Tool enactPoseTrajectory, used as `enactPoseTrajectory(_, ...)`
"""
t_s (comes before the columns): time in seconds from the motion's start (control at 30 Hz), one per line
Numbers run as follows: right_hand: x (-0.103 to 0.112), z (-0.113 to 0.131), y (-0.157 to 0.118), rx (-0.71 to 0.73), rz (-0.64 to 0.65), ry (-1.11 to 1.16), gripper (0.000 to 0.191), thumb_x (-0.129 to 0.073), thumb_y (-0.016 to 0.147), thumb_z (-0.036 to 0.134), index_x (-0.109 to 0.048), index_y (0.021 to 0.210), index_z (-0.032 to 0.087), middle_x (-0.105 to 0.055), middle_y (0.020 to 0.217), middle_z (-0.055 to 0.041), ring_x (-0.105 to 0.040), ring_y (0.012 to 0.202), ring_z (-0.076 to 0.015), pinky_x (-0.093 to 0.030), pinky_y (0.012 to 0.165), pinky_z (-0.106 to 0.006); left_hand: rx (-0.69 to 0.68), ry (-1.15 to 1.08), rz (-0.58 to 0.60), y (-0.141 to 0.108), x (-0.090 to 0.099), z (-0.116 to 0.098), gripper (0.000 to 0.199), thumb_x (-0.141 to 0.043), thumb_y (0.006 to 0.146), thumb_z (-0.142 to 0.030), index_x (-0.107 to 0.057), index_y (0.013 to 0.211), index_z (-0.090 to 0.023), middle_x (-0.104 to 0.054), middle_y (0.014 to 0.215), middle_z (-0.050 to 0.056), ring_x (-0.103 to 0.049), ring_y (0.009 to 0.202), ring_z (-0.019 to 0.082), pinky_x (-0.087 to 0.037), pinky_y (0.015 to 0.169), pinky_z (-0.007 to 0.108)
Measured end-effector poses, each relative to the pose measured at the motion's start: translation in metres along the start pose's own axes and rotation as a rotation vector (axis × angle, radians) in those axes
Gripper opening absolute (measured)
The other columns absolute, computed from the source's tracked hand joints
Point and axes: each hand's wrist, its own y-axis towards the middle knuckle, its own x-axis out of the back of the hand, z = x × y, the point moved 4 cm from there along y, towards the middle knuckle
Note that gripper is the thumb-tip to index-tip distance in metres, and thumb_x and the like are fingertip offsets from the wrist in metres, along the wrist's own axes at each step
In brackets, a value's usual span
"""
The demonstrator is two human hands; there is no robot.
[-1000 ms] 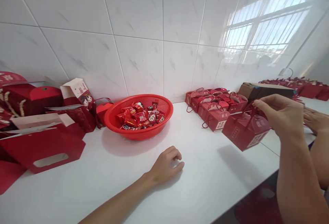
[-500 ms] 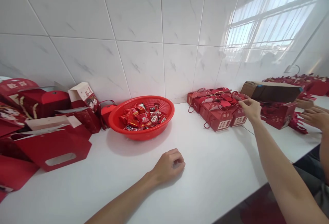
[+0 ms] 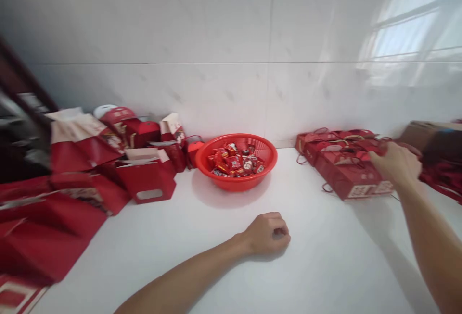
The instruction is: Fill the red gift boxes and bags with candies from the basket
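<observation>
At the far left, red paper bags (image 3: 54,237) lean and overlap along the smooth white tabletop (image 3: 306,275), blurred toward the edge. Just right of them stands an open red cardboard box (image 3: 146,184) with pale-lined flaps and a rounded pale slot low on its front.

Next comes a round, bright red plastic basket (image 3: 238,184) with a perforated wall, standing upright near the white marbled wall tiles (image 3: 209,30). It holds a heap of small, shiny red-wrapped sweets (image 3: 234,162).

In front of the basket and slightly to its right, the left hand (image 3: 267,234) rests on the tabletop, apart from the basket. Its forearm slants up from the bottom edge, the back of the hand faces up, and the fingers curl together toward the thumb in a loose fist around a small hollow.

Farther right, small red cardboard gift boxes (image 3: 342,174) with cord handles stand packed side by side near the tiles. The right hand (image 3: 399,165) reaches over their right end, its forearm rising from the lower right corner, the wrist bent and the fingers pointing left. Blur hides whether those fingers clamp a box or merely touch it. Beyond that hand sits a brown cardboard carton (image 3: 420,143).
</observation>
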Motion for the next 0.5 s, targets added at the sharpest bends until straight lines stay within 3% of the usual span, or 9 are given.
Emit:
enactPoseTrajectory(0.07,-0.004,0.025,-0.016,0.080,0.056,-0.050,0.019,-0.064,0.070,0.032,-0.048,0.060,0.031,-0.058,0.071,-0.0117,-0.061,0.087,-0.0409,-0.043,0.076,-0.058,0.007,0.003,0.001,0.000,-0.005,0.005,0.004,-0.065,0.074,-0.018,-0.067,0.071,-0.018,-0.066,0.078,0.004,-0.061,0.071,0.016,-0.050,0.071,0.027)
enactPoseTrajectory(0.13,-0.009,0.061,-0.046,0.331,0.157,0.098,0.009,-0.062,0.074,0.039,-0.060,0.071,0.031,-0.068,0.082,-0.0088,-0.065,0.081,-0.0345,-0.049,0.075,-0.054,0.037,-0.003,0.024,0.002,-0.006,0.011,0.003,-0.067,0.074,-0.019,-0.068,0.072,-0.019,-0.066,0.079,0.003,-0.063,0.074,0.016,-0.051,0.073,0.027)
enactPoseTrajectory(0.17,-0.013,0.080,-0.067,0.472,0.241,0.200,0.012,-0.059,0.080,0.042,-0.064,0.081,0.031,-0.072,0.088,-0.0076,-0.067,0.079,-0.0311,-0.052,0.074,-0.051,0.042,-0.009,0.043,0.003,-0.005,0.013,0.002,-0.067,0.074,-0.020,-0.069,0.073,-0.019,-0.067,0.081,0.003,-0.063,0.076,0.016,-0.052,0.073,0.027)
enactPoseTrajectory(0.27,-0.023,0.123,-0.150,0.849,0.535,0.421,0.013,-0.057,0.089,0.035,-0.064,0.082,0.028,-0.072,0.076,-0.0044,-0.068,0.067,-0.0228,-0.055,0.062,-0.037,-0.030,0.014,0.164,0.009,0.014,0.012,0.002,-0.069,0.076,-0.022,-0.070,0.075,-0.020,-0.067,0.082,0.003,-0.064,0.076,0.017,-0.052,0.073,0.028)
enactPoseTrajectory(0.37,-0.038,0.136,-0.240,1.213,0.810,0.497,0.017,-0.050,0.093,0.023,-0.064,0.085,0.026,-0.070,0.072,-0.0047,-0.067,0.065,-0.0196,-0.054,0.058,-0.032,-0.108,0.116,0.265,0.008,0.058,-0.002,0.007,-0.066,0.076,-0.017,-0.069,0.071,-0.021,-0.067,0.076,0.003,-0.064,0.074,0.019,-0.051,0.072,0.030)
enactPoseTrajectory(0.5,-0.051,0.116,-0.323,1.532,0.989,0.536,0.005,-0.064,0.092,0.033,-0.069,0.092,0.032,-0.069,0.075,-0.0021,-0.069,0.071,-0.0202,-0.055,0.060,-0.032,-0.010,0.281,0.180,-0.014,0.144,-0.032,0.015,-0.063,0.075,-0.012,-0.071,0.073,-0.024,-0.069,0.080,0.003,-0.063,0.072,0.019,-0.048,0.072,0.030)
